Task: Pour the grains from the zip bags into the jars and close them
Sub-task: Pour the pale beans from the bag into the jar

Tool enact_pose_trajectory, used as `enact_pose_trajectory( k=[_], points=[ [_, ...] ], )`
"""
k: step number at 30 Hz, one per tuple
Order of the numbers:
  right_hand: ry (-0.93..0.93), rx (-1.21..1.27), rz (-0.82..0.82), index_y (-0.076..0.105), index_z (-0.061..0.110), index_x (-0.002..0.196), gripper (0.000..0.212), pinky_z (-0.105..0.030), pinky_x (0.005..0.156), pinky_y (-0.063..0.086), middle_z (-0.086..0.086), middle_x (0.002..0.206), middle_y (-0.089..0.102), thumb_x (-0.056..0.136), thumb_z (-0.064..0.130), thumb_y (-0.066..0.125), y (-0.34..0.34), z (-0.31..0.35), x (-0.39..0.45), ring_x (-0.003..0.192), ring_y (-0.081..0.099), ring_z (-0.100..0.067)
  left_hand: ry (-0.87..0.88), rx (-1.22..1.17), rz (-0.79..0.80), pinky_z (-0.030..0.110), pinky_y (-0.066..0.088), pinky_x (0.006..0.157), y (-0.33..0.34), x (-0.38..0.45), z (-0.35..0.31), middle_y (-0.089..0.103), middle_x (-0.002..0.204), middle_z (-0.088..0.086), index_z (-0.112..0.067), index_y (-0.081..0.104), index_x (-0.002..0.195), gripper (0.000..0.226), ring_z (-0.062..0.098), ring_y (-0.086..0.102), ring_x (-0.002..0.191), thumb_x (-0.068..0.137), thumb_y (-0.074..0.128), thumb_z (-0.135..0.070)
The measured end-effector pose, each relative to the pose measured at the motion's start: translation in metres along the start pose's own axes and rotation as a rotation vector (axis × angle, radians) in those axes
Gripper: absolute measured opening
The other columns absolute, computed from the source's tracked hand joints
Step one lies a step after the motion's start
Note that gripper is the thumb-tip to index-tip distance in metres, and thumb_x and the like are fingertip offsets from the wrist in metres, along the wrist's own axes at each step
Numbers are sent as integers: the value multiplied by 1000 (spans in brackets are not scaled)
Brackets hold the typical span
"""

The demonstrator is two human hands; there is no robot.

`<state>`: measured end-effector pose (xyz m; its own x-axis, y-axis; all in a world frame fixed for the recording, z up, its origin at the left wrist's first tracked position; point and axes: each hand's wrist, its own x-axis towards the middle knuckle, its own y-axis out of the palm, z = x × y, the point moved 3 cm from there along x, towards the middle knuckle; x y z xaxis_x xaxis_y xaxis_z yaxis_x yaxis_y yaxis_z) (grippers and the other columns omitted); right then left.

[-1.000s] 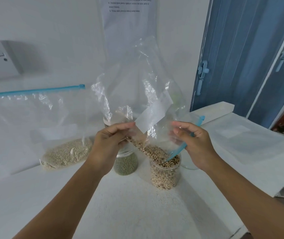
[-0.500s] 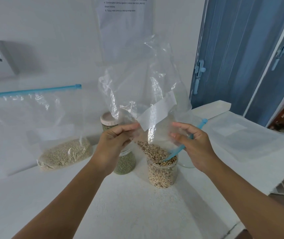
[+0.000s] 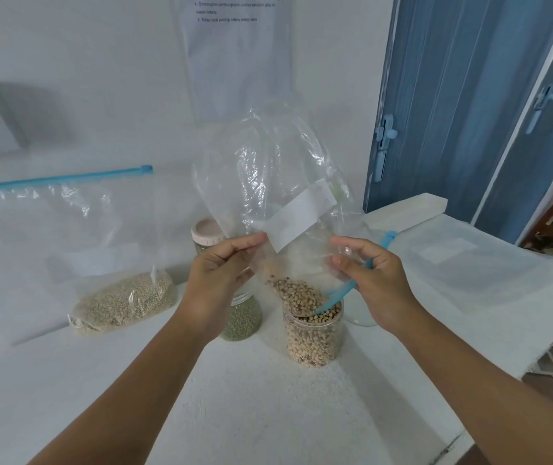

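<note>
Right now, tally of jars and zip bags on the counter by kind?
Jars: 2, beans jar, green-grain jar
Zip bags with grain: 2, held bag, leaning bag
Flat empty-looking bag: 1
Total: 5

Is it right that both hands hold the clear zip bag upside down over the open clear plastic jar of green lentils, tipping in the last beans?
Not quite. In the head view both hands, left hand and right hand, do hold the clear zip bag over an open jar, but that clear plastic jar holds pale beige beans. The jar of green grains stands beside it, behind the left hand.
</note>
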<state>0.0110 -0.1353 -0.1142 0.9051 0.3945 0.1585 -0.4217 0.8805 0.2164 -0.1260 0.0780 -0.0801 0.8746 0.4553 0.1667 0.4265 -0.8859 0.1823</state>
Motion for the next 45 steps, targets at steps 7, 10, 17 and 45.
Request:
enact_pose_trajectory(
  k=[7, 10, 17, 45],
  points=[
    [18, -21, -13, 79, 18, 113, 24, -33, 93, 61, 5, 117, 76, 93, 6, 73, -1, -3, 1, 105, 76, -19, -91, 122, 203, 34, 45, 112, 11, -10, 17, 75, 126, -2, -23, 83, 109, 34, 10, 65, 126, 101, 59, -1],
    [4, -14, -6, 79, 17, 113, 24, -31, 90, 62, 0, 119, 75, 93, 5, 72, -2, -3, 0, 105, 76, -19, -82, 167, 178, 37, 49, 111, 13, -6, 21, 77, 120, 2, -12, 79, 114, 25, 16, 69, 120, 100, 62, 0],
    [1, -133, 50, 78, 32, 116, 38, -35, 99, 58, 14, 119, 75, 83, 15, 86, -4, -6, -6, 115, 70, -9, -6, 217, 133, 30, 56, 101, 24, -5, 23, 80, 109, 3, -8, 79, 110, 21, 20, 73, 111, 96, 67, 2],
    [-72, -284, 61, 65, 34, 127, 51, -19, 82, 60, 21, 132, 60, 86, 8, 82, 3, 5, -16, 100, 66, 13, 67, 113, 53, 25, 58, 84, 25, -2, 25, 80, 99, 11, -4, 78, 111, 23, 16, 72, 87, 90, 72, 5]
  ],
)
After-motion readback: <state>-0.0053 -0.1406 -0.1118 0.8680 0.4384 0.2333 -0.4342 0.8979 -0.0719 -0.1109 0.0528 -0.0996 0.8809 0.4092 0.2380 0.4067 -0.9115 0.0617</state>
